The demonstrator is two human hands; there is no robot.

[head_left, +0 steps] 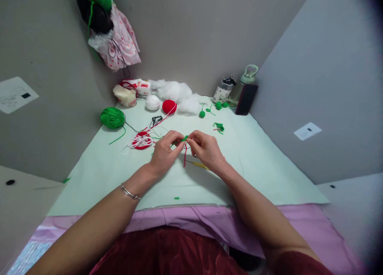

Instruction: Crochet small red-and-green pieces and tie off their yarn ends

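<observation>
Above the middle of the pale green table cover, a small green yarn piece (pixel 184 138) is pinched between the fingertips of my left hand (pixel 166 150). My right hand (pixel 207 149) is closed at the other end of the same piece, thumb and forefinger together. A red yarn strand (pixel 185 156) dangles from between the hands. Below my right hand lies a hook with a yellow handle (pixel 201 165); its thin shaft points left. Left of my left hand, loose white yarn (pixel 140 141) is heaped over a flat red round.
A green yarn ball (pixel 112 118), a white ball (pixel 153 102) and a red ball (pixel 169 106) sit behind, near white stuffing (pixel 176 92). Small green balls (pixel 218 105), a phone (pixel 247 99) and a bottle (pixel 250 77) stand back right. Grey partitions enclose the table.
</observation>
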